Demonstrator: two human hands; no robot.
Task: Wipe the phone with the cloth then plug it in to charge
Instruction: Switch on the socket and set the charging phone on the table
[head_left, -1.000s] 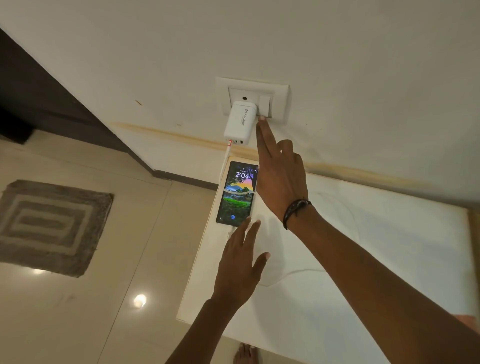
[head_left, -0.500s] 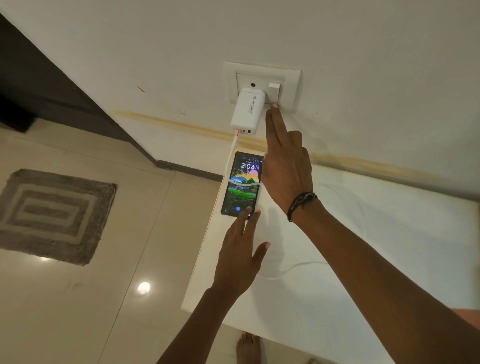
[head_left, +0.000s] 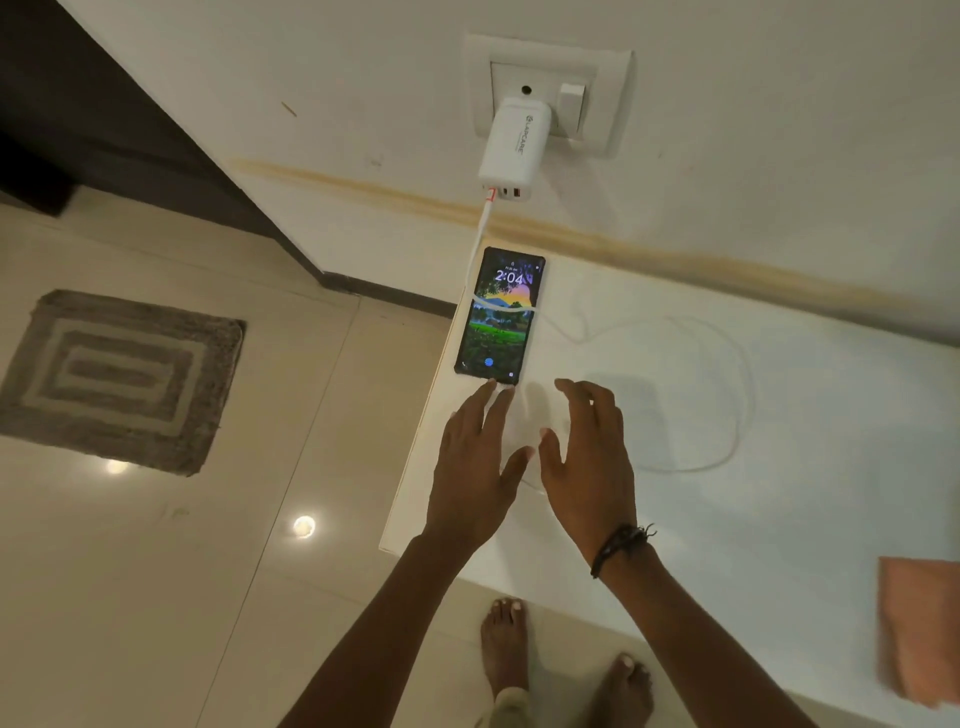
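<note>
Head view: "LAPCARE" charger (head_left: 511, 143), phone (head_left: 498, 317) "2:04"

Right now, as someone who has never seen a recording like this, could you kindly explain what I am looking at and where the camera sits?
There is no machine here. A person wears one wide-angle camera on the head, looking down at two bare hands, so the walls look bent. The left hand reaches to the near end of the phone, its fingers at the plug end. The right hand, with a dark band at the wrist, hovers open beside it and holds nothing. The phone lies face up, screen lit, at the edge of a white counter. A white cable loops over the counter and across the screen up to the charger in the wall socket. An orange cloth lies at the right.
</note>
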